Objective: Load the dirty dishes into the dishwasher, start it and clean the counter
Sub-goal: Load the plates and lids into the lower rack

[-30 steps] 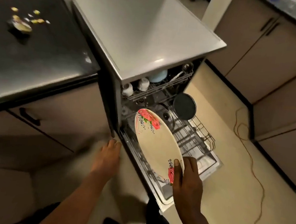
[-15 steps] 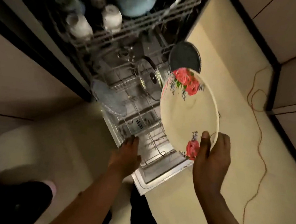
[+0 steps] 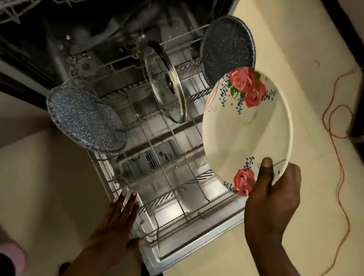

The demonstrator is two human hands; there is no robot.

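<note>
Now the right hand (image 3: pixel 272 199) grips the rose plate (image 3: pixel 244 133) above the lower rack (image 3: pixel 169 206).

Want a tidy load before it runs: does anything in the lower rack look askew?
Yes. The speckled plate at the lower rack's left edge leans outward over the rim instead of standing between tines like the glass lid.

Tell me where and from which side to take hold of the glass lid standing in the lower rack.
Grip the glass lid by its upper metal rim, coming down from above. It stands on edge between the tines of the lower rack, so only the top arc is free; its knob faces sideways, low among the wires, and looks harder to reach.
</note>
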